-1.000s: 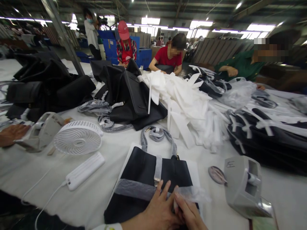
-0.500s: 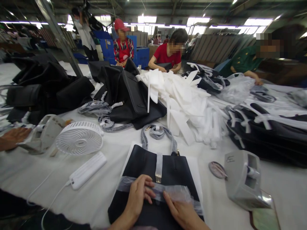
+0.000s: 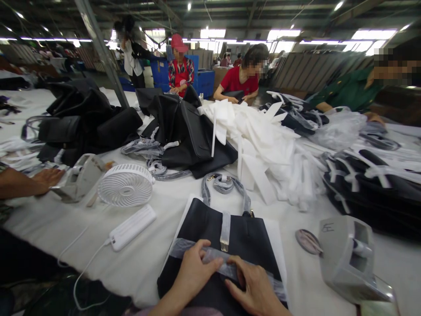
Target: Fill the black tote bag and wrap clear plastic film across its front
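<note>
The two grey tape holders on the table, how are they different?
The near tape dispenser stands by the black bag the person's hands work on, with no hand touching it. The far tape dispenser sits beside the white fan, with a co-worker's hand at it. Both are grey, on the white table.

Your left hand (image 3: pixel 192 274) and right hand (image 3: pixel 255 287) press on a clear plastic strip (image 3: pixel 213 259) laid across a black bag (image 3: pixel 226 237) on the tabletop (image 3: pixel 158 206). The bag's wrapped grey strap (image 3: pixel 225 188) curls beyond its top edge. A tape dispenser (image 3: pixel 350 259) stands to your right, a white fan (image 3: pixel 126 185) and a white power bank (image 3: pixel 133 227) to your left. A co-worker's hand (image 3: pixel 46 179) rests beside a second dispenser (image 3: pixel 80 177). White foam strips (image 3: pixel 263 149) are heaped farther back.
</note>
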`<state>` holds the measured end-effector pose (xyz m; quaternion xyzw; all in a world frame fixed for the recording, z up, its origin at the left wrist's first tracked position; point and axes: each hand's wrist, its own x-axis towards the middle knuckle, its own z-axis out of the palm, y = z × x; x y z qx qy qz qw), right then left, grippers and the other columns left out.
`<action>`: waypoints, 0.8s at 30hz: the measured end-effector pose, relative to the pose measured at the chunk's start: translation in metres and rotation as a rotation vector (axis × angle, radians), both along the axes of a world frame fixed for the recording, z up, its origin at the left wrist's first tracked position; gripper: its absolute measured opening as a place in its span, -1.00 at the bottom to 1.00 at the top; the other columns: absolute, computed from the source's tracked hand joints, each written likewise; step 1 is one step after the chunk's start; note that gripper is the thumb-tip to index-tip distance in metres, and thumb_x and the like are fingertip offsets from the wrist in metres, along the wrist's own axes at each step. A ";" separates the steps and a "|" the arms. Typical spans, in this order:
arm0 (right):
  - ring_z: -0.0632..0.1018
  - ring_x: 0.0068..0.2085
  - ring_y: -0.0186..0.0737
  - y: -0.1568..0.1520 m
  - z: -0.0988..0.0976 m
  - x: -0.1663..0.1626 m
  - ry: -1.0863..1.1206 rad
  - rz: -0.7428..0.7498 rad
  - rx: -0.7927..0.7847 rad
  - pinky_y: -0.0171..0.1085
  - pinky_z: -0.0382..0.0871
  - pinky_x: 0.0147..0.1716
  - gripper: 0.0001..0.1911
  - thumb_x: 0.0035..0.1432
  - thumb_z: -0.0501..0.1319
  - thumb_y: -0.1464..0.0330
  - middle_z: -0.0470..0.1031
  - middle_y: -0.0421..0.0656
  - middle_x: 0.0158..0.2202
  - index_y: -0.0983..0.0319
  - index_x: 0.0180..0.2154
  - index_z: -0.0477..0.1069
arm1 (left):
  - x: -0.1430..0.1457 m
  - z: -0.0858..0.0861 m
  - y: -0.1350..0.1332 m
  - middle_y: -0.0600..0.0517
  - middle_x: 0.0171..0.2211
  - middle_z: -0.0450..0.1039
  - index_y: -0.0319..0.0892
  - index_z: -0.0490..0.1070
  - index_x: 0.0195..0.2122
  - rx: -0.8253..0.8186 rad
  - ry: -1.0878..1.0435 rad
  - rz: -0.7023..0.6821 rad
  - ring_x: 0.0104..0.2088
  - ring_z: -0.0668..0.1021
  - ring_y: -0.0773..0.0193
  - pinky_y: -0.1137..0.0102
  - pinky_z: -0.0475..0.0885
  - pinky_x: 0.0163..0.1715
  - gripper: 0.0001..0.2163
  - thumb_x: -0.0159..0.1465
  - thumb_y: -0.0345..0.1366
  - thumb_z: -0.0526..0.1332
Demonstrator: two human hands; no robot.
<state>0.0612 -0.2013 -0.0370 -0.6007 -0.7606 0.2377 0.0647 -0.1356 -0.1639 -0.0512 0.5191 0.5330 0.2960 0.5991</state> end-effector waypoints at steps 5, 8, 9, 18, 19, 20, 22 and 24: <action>0.57 -0.40 -0.16 0.000 -0.009 0.005 0.054 0.000 0.041 -0.25 0.32 -0.40 -0.62 0.31 0.00 0.13 0.56 -0.17 -0.41 0.18 -0.03 0.40 | 0.003 -0.006 0.005 0.14 -0.68 0.33 -0.21 0.39 -0.44 0.055 0.151 0.012 -0.68 0.46 0.31 0.48 0.28 -0.65 -0.81 0.20 -0.24 0.08; 0.61 -0.24 -0.14 0.001 -0.019 0.010 0.111 0.015 0.082 -0.22 0.42 -0.27 -0.63 0.35 -0.04 0.18 0.60 -0.10 -0.20 0.17 -0.01 0.41 | -0.003 -0.007 0.003 0.17 -0.72 0.26 -0.19 0.37 -0.46 0.095 0.203 0.024 -0.70 0.44 0.30 0.46 0.29 -0.61 -0.78 0.25 -0.24 0.03; 0.60 -0.18 -0.13 0.001 -0.022 0.011 0.124 0.032 0.100 -0.22 0.43 -0.21 -0.64 0.35 -0.03 0.20 0.59 -0.09 -0.13 0.16 0.02 0.40 | -0.005 -0.008 0.002 0.16 -0.72 0.27 -0.19 0.36 -0.46 0.118 0.229 0.022 -0.68 0.45 0.29 0.45 0.29 -0.58 -0.77 0.26 -0.24 0.03; 0.60 -0.33 -0.21 0.003 -0.029 0.010 0.066 0.106 0.188 -0.30 0.46 -0.32 -0.62 0.33 0.01 0.22 0.61 -0.17 -0.28 0.02 0.12 0.36 | -0.019 -0.011 0.005 -0.04 -0.47 0.49 -0.17 0.36 -0.42 0.328 0.497 -0.039 -0.39 0.56 0.12 0.32 0.29 -0.34 -0.77 0.33 -0.34 -0.02; 0.59 -0.34 -0.22 0.003 -0.028 0.010 0.064 0.105 0.192 -0.30 0.46 -0.33 -0.62 0.33 0.00 0.22 0.60 -0.17 -0.30 0.00 0.12 0.35 | -0.020 -0.012 0.005 -0.06 -0.44 0.50 -0.17 0.36 -0.41 0.352 0.521 -0.052 -0.36 0.56 0.10 0.32 0.29 -0.33 -0.77 0.34 -0.35 -0.03; 0.59 -0.35 -0.22 0.003 -0.028 0.009 0.062 0.103 0.194 -0.31 0.45 -0.34 -0.62 0.33 0.00 0.22 0.60 -0.17 -0.31 0.00 0.13 0.35 | -0.020 -0.013 0.005 -0.07 -0.43 0.51 -0.17 0.35 -0.40 0.372 0.544 -0.064 -0.35 0.57 0.10 0.32 0.29 -0.33 -0.77 0.34 -0.36 -0.04; 0.58 -0.36 -0.23 0.003 -0.028 0.009 0.058 0.098 0.196 -0.31 0.44 -0.35 -0.62 0.33 0.00 0.21 0.59 -0.18 -0.32 -0.01 0.13 0.34 | -0.021 -0.014 0.006 -0.08 -0.43 0.51 -0.17 0.34 -0.41 0.407 0.586 -0.080 -0.35 0.57 0.10 0.32 0.30 -0.33 -0.76 0.35 -0.38 -0.04; 0.58 -0.36 -0.23 0.002 -0.029 0.008 0.048 0.092 0.202 -0.31 0.44 -0.35 -0.61 0.33 0.00 0.20 0.59 -0.18 -0.33 -0.01 0.14 0.34 | -0.022 -0.014 0.008 -0.07 -0.44 0.50 -0.17 0.33 -0.40 0.436 0.621 -0.085 -0.35 0.57 0.11 0.33 0.32 -0.33 -0.76 0.36 -0.39 -0.04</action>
